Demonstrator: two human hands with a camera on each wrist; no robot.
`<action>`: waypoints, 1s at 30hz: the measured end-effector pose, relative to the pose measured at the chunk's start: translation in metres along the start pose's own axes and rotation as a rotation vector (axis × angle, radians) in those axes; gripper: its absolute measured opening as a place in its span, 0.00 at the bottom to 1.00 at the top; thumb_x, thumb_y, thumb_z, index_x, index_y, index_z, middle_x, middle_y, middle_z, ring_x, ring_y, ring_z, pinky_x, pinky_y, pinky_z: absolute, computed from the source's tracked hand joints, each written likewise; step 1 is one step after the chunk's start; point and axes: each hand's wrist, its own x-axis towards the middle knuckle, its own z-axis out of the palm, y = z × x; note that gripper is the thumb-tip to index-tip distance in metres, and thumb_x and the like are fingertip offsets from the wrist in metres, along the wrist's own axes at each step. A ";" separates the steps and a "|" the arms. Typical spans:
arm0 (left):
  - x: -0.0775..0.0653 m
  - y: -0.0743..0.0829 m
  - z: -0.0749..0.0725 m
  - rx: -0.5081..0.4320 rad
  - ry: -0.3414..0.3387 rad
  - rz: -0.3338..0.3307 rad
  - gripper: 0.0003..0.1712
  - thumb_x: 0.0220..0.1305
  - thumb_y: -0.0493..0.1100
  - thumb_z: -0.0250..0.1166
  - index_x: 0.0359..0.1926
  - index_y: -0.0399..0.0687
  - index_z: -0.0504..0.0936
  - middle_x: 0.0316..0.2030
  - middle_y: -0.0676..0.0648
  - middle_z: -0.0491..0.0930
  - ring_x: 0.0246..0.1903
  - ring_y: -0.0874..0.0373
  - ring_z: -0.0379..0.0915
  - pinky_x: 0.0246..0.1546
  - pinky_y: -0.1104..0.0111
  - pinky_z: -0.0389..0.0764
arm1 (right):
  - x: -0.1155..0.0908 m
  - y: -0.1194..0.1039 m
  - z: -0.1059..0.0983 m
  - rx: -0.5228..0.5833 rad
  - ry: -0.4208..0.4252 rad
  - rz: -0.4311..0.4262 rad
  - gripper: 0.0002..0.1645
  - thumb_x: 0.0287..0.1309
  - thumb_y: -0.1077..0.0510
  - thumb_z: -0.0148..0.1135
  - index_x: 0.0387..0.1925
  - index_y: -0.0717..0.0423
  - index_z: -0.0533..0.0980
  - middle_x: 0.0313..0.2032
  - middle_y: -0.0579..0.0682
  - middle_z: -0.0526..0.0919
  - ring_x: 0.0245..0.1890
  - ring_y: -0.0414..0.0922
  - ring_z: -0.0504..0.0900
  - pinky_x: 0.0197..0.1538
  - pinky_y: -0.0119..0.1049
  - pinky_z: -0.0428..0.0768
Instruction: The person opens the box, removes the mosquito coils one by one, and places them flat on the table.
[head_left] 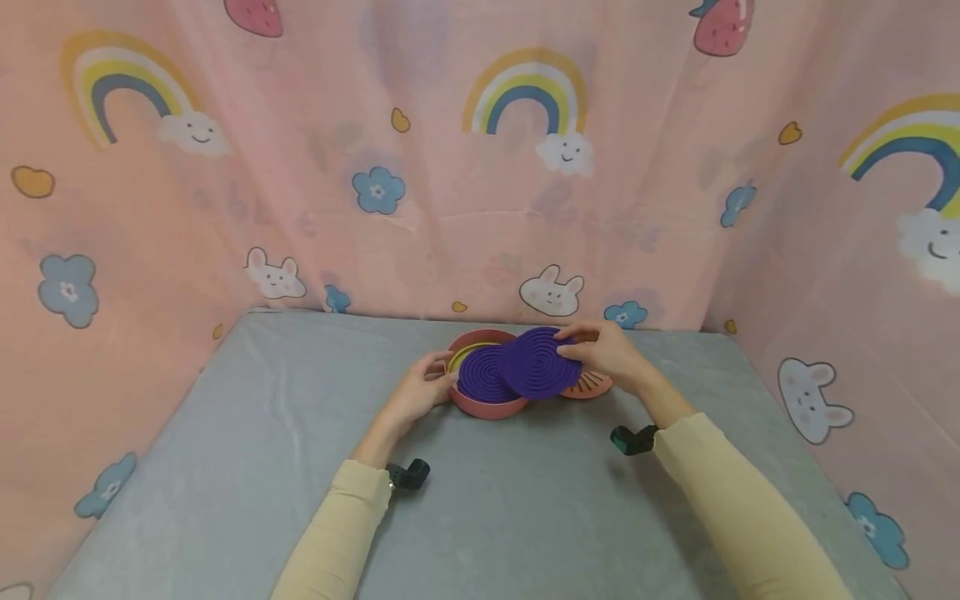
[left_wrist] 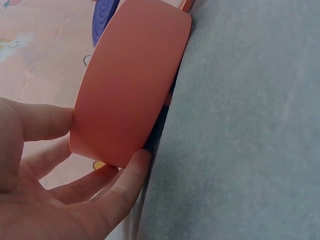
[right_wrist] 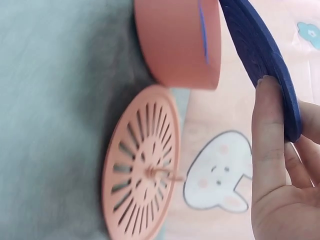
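My left hand (head_left: 417, 390) grips the side of a round pink box (head_left: 487, 411), with the thumb at the rim and other fingers at its lower edge in the left wrist view. In the box lies a purple mosquito coil (head_left: 480, 375), with a curved yellow edge (head_left: 459, 357) showing beside it. My right hand (head_left: 611, 357) pinches a second purple mosquito coil (head_left: 542, 365) by its right edge, between thumb and fingers. This held coil is tilted and overlaps the right part of the box in the head view.
Right of the box is a pink slotted lid (right_wrist: 141, 165) with a small raised piece at its middle, partly behind the held coil in the head view. A grey cloth (head_left: 510, 500) covers the table. A pink patterned curtain (head_left: 450, 250) hangs behind and at both sides.
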 end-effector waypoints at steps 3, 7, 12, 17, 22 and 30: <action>-0.001 0.000 0.000 0.001 -0.002 -0.002 0.29 0.73 0.39 0.63 0.71 0.43 0.70 0.68 0.31 0.66 0.67 0.39 0.66 0.55 0.57 0.83 | -0.007 0.005 -0.008 -0.006 0.025 0.002 0.24 0.68 0.61 0.65 0.61 0.68 0.75 0.61 0.66 0.74 0.41 0.42 0.83 0.44 0.36 0.86; -0.002 0.001 0.001 0.002 0.000 -0.004 0.29 0.73 0.40 0.63 0.72 0.43 0.70 0.68 0.31 0.66 0.68 0.39 0.66 0.55 0.56 0.82 | -0.016 0.014 -0.020 -0.005 0.046 -0.002 0.25 0.68 0.60 0.65 0.62 0.69 0.74 0.61 0.67 0.74 0.42 0.42 0.83 0.44 0.37 0.87; -0.002 0.001 0.001 0.004 0.004 -0.004 0.29 0.73 0.40 0.63 0.71 0.43 0.70 0.68 0.32 0.66 0.67 0.39 0.67 0.54 0.58 0.83 | -0.024 0.026 -0.035 -0.011 0.090 0.010 0.27 0.69 0.58 0.65 0.63 0.69 0.73 0.60 0.65 0.76 0.42 0.39 0.84 0.45 0.35 0.86; -0.002 0.001 0.000 0.003 0.006 -0.011 0.29 0.73 0.41 0.63 0.71 0.44 0.70 0.68 0.32 0.66 0.68 0.39 0.66 0.54 0.58 0.83 | -0.031 0.038 -0.049 0.032 0.139 0.004 0.28 0.68 0.60 0.66 0.63 0.71 0.72 0.51 0.57 0.80 0.39 0.39 0.85 0.43 0.35 0.87; -0.002 0.000 -0.002 0.010 0.012 -0.014 0.29 0.73 0.41 0.64 0.72 0.45 0.70 0.68 0.32 0.66 0.67 0.39 0.66 0.54 0.58 0.83 | -0.038 0.052 -0.062 0.077 0.178 -0.022 0.28 0.68 0.61 0.65 0.62 0.75 0.70 0.41 0.45 0.82 0.36 0.38 0.85 0.41 0.33 0.87; -0.003 0.001 0.001 0.020 0.010 -0.012 0.29 0.72 0.42 0.64 0.71 0.46 0.71 0.68 0.33 0.67 0.68 0.40 0.66 0.54 0.59 0.83 | -0.049 0.077 -0.085 0.027 0.282 0.003 0.29 0.69 0.60 0.65 0.64 0.73 0.70 0.40 0.42 0.80 0.36 0.34 0.82 0.41 0.30 0.85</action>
